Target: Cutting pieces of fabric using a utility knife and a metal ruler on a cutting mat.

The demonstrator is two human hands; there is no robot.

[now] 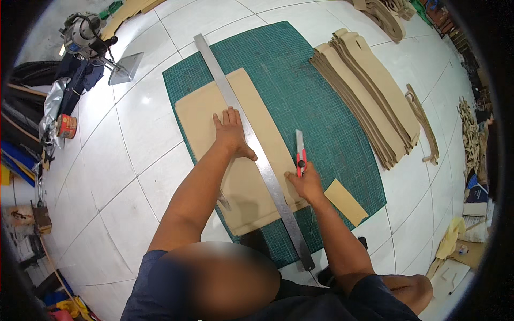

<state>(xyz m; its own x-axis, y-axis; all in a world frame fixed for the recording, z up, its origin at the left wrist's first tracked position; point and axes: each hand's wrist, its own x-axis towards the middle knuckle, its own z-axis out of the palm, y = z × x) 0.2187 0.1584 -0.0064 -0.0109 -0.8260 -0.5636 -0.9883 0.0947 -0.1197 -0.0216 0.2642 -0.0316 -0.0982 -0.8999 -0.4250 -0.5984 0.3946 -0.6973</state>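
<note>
A long steel ruler lies slantwise over a flat, layered piece of beige fabric, on a green cutting mat on the floor. My left hand is spread flat over the fabric and the ruler's left edge, its thumb reaching onto the metal. To the right of the ruler, my right hand grips a red utility knife, its tip pointing away from me over the mat. The fingers of that hand touch the fabric's right edge. Part of a thin metal tool shows beside my left forearm; the rest is hidden.
A small beige offcut lies right of my right hand. Folded beige panels overlap the mat's right edge, with a narrow strip beyond. On the far left stands an upright cloth-cutting machine; a red can sits nearer.
</note>
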